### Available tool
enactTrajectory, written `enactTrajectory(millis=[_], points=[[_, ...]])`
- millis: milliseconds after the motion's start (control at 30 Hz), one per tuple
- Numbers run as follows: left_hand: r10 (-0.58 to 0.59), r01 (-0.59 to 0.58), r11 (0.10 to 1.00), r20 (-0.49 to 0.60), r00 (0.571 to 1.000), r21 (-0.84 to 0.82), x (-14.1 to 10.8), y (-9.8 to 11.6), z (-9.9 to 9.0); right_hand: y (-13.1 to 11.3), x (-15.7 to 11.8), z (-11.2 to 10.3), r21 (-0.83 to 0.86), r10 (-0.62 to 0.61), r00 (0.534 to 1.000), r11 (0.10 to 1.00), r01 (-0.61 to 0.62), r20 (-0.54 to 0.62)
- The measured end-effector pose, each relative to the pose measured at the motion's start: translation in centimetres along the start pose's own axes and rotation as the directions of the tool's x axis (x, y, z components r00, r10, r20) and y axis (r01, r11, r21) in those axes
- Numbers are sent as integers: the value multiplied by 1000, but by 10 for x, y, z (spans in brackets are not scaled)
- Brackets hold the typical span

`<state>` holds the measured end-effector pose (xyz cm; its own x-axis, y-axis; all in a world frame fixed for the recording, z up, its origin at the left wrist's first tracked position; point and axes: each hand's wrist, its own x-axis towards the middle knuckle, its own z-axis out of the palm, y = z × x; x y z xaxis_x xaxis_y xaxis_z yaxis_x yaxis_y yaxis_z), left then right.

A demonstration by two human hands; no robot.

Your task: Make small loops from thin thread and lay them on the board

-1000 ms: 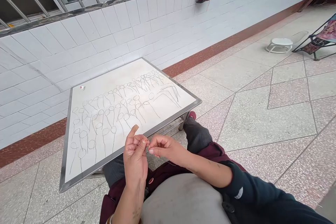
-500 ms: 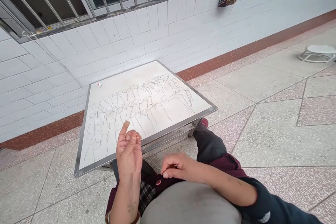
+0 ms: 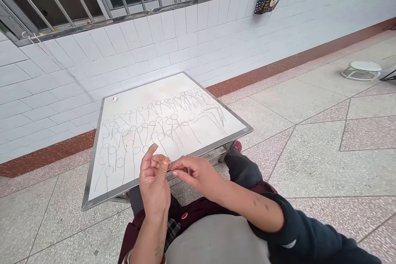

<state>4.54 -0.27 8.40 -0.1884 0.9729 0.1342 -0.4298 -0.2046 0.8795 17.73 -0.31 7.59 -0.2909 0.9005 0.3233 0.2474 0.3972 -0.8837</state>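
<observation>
My left hand (image 3: 155, 177) is raised at the near edge of the table, thumb and a finger pinched together and another finger, its tip wrapped in tan tape, pointing up. My right hand (image 3: 196, 173) meets it from the right, also in a pinch, the fingertips almost touching. Between them is a thin thread, too fine to follow clearly; its ends are hidden by the fingers. On the white tabletop (image 3: 148, 95) beyond lie many dark thin looped threads (image 3: 111, 150), each a small ring with trailing tails, set in rough rows. A longer bundle of strands (image 3: 213, 111) lies at the right.
A grey metal rim (image 3: 130, 187) borders the table, which stands against a white tiled wall (image 3: 130, 55). A small white and red item (image 3: 115, 99) sits at the far left corner. A patterned bag (image 3: 267, 0) hangs from the window bars. A white stool (image 3: 362, 70) stands at right.
My right hand has moved up and left to the left hand's fingertips, closing the gap between them. The left hand has barely moved; the view has shifted slightly.
</observation>
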Motion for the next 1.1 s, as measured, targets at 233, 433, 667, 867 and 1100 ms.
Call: enactTrajectory(millis=[233,433,667,867,1100], points=[[-22,24,998,-30,999,51,-2,-7,-4,9,-2,10,238,102,995,967,-96,-14],[-15,13,998,30,999,55,-5,-6,-2,10,-6,7,509,237,960,814,-281,151],[-22,20,994,18,1000,109,-9,-5,-6,5,-9,9,403,240,965,877,-260,100],[5,-2,997,-39,999,81,-8,-10,-4,8,-12,14,17,-23,998,1000,24,-58],[32,-28,996,-48,998,81,-11,-14,-3,13,-11,15,11,-27,996,1000,28,-86]])
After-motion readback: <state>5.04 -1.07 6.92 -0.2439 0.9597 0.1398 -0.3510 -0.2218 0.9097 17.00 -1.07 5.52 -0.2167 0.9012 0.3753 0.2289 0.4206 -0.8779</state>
